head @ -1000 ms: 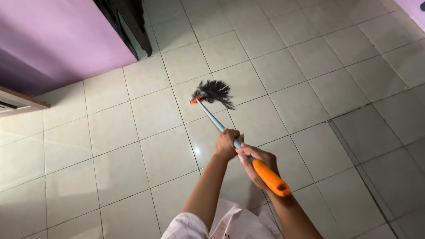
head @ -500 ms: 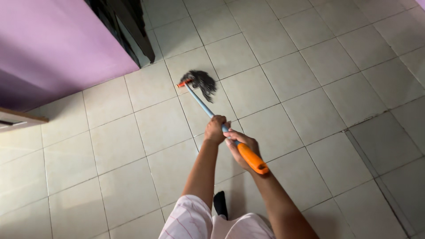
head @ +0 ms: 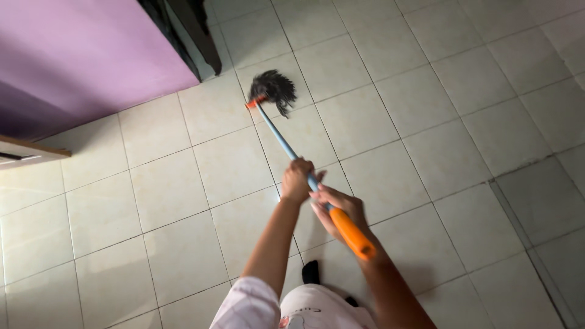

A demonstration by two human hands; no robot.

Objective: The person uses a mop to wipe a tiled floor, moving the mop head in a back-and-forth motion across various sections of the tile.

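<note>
Both my hands grip a mop with a pale blue shaft (head: 279, 134) and an orange end grip (head: 352, 234). My left hand (head: 297, 181) is closed around the shaft, further down toward the head. My right hand (head: 336, 209) holds it just below the orange grip. The dark stringy mop head (head: 273, 88), with an orange collar, rests on the pale tiled floor (head: 426, 122) near the corner of a purple wall (head: 85, 55).
A dark door or frame (head: 195, 30) stands beside the purple wall at the top. A wooden edge (head: 30, 149) juts in at the left. My foot in a dark sock (head: 311, 272) shows below my arms, above my light striped clothing (head: 256, 307).
The mop head has slid away from me across the tiles toward the wall corner, and both arms have stretched forward with it.
</note>
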